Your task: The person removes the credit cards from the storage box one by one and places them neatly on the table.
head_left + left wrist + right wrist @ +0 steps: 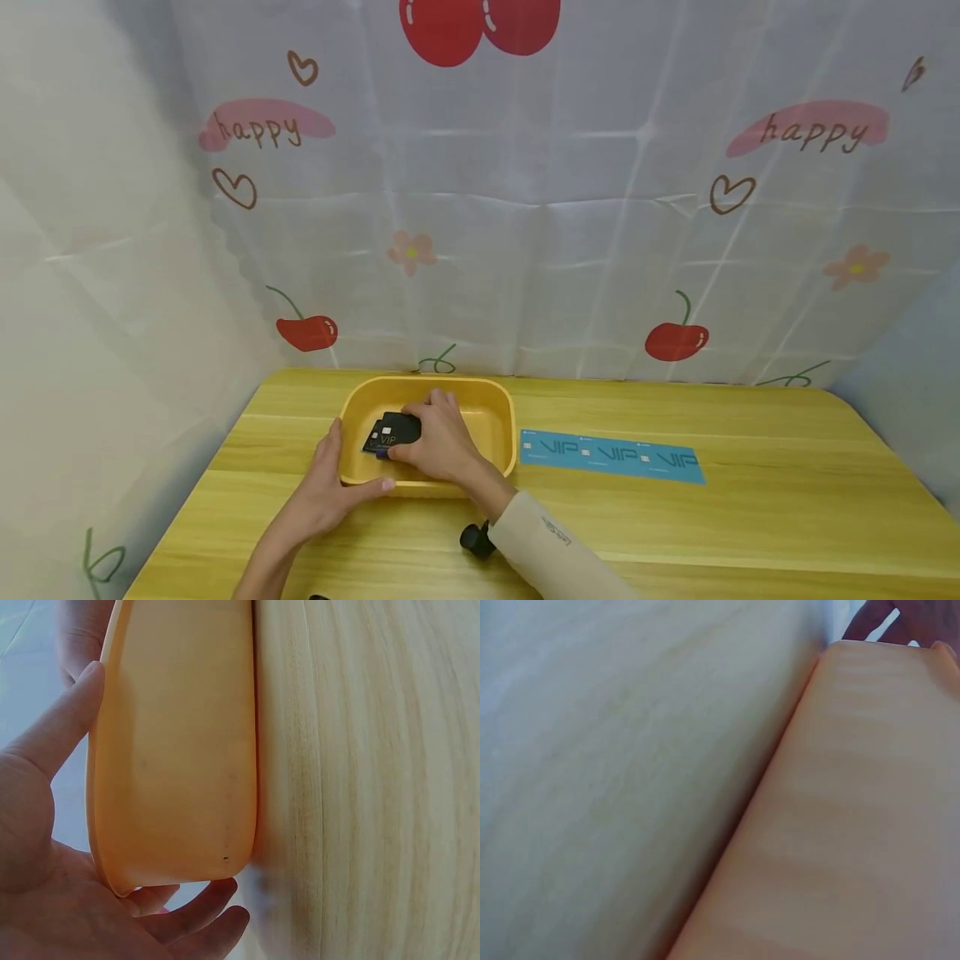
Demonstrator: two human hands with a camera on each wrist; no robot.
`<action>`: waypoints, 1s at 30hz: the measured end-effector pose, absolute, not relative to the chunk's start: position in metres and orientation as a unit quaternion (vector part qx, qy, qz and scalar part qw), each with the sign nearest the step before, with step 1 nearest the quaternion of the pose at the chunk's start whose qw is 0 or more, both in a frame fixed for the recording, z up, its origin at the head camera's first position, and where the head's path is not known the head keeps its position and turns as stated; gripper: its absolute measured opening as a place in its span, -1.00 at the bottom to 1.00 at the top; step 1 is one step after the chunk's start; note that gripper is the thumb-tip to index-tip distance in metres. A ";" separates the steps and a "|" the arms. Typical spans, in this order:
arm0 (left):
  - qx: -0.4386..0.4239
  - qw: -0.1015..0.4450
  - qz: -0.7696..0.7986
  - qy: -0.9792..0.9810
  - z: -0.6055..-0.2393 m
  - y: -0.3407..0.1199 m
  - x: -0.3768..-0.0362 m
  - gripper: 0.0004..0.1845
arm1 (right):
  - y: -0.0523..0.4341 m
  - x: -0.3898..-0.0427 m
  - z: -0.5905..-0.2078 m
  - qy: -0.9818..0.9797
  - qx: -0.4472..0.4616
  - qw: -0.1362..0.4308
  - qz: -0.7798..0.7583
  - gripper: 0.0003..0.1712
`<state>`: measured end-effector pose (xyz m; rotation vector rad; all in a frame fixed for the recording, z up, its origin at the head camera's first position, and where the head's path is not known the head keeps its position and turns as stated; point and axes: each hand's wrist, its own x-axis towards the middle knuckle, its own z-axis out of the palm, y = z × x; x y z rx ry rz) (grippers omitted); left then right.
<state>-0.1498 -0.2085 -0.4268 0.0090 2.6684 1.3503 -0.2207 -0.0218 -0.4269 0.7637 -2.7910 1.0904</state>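
Tub (501, 417) set on the counter (750, 517), cards (392, 433) laid inside it — strip of cards (611, 456) placed to its right, backdrop (525, 208) hung behind.

The right hand (438, 437) covers part of the black cards (392, 433) in the tub (495, 408), so their count and the grip beneath the palm cannot be determined. The right wrist view is blurred and shows only the tub wall and table (615, 772), not the hand itself. A small black object (477, 540) behind the right wrist is partly hidden by the sleeve (547, 542) and unidentifiable.
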 end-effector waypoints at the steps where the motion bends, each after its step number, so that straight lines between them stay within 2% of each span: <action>1: 0.001 0.076 0.451 0.889 -0.427 -0.209 -0.150 0.37 | -0.021 -0.220 -0.426 -0.902 0.246 0.026 0.354 -0.38; 17: 0.005 0.073 0.452 0.889 -0.429 -0.211 -0.149 0.37 | 0.000 -0.194 -0.418 -0.881 0.252 0.014 0.400 -0.39; 30: 0.005 0.072 0.449 0.891 -0.429 -0.209 -0.150 0.38 | 0.024 -0.185 -0.415 -0.879 0.244 0.026 0.410 -0.38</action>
